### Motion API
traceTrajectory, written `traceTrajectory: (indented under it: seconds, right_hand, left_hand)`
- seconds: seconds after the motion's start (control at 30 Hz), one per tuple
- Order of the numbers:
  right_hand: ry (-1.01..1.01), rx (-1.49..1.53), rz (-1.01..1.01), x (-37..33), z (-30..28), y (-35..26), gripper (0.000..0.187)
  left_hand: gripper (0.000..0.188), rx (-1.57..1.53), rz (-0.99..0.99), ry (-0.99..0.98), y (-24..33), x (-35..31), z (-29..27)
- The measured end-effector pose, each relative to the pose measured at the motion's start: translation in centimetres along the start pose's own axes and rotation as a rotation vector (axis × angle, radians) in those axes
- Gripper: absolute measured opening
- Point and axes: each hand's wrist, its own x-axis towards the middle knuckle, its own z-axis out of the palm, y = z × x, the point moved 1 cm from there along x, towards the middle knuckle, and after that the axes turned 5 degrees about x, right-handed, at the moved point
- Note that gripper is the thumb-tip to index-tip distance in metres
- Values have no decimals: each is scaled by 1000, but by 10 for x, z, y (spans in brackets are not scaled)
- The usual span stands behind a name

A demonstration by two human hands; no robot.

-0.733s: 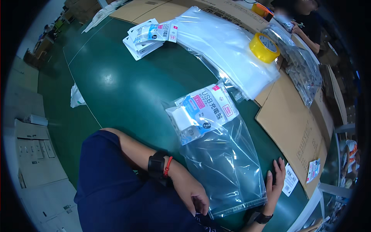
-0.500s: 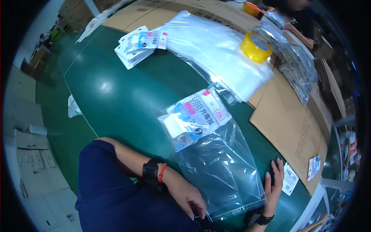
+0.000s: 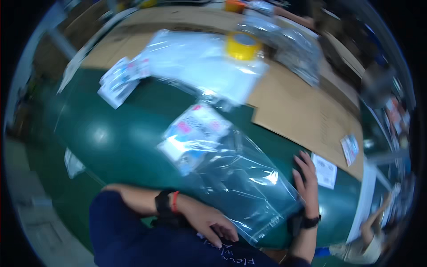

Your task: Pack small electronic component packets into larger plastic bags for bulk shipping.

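On my feed, the green table (image 3: 133,155) carries a clear plastic bag (image 3: 242,178), a white-and-blue packet (image 3: 191,133) at its far end, a pile of white cards (image 3: 114,91), and flattened cardboard (image 3: 298,115) with a white slip (image 3: 324,171) at its edge.

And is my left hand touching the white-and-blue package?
Apart: the head view shows green tabletop between the left hand and the white-and-blue package.
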Motion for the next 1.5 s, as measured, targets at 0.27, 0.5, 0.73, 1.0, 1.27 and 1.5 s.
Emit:
traceTrajectory:
  seconds: [0.27,0.5,0.73,1.0,1.27,1.5]
  right_hand:
    - [162,24,-146,0,5,29,34]
    - [206,2,-152,-11,12,32,34]
    - [177,43,-137,-8,17,31,33]
    - [169,-8,-150,-4,11,22,32]
    - [204,5,-159,-5,13,32,30]
    - [206,32,-174,-5,18,34,30]
  left_hand:
    - [54,16,-106,-76,15,4,-1]
    - [55,-74,-167,-38,19,3,2]
    - [56,-145,-156,-63,19,1,-3]
    - [57,-250,-135,-65,17,-2,-11]
    - [59,-219,-152,-61,22,1,-6]
    - [59,-157,-209,-37,23,0,-1]
